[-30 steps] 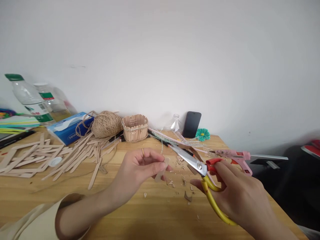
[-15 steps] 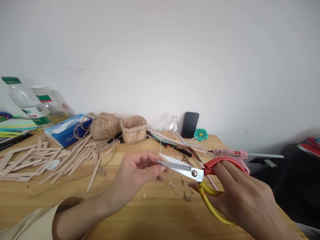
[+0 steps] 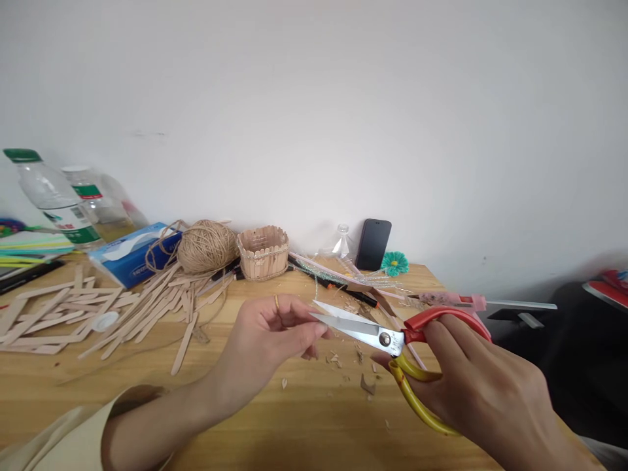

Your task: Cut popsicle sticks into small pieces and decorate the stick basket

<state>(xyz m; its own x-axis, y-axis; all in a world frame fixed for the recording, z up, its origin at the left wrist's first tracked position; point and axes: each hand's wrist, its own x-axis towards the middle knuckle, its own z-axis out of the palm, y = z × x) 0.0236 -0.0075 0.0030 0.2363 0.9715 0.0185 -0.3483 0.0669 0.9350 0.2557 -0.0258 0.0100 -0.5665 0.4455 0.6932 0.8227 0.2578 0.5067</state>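
Observation:
My right hand [image 3: 485, 386] grips a pair of scissors [image 3: 390, 340] by the red and yellow handles, with the blades slightly apart and pointing left. The blade tips reach the fingertips of my left hand [image 3: 279, 340]. Those fingers are pinched together above the table, and whatever they hold is too small or too hidden to make out. Small wood scraps [image 3: 333, 360] lie on the table under the blades. Behind my hands stands a little basket [image 3: 265, 258] made of wooden stick pieces, with cord round it.
A twine ball [image 3: 206, 247], a blue tissue pack [image 3: 132, 258] and many craft sticks [image 3: 147, 314] cover the left. Plastic bottles [image 3: 53, 203] stand at the far left. A phone [image 3: 373, 245], a teal flower [image 3: 395, 263] and a pink glue gun [image 3: 451, 301] are at the right.
Almost nothing differs. The scissors and my right hand have shifted very slightly to the right; my left hand keeps its pinch in the same place.

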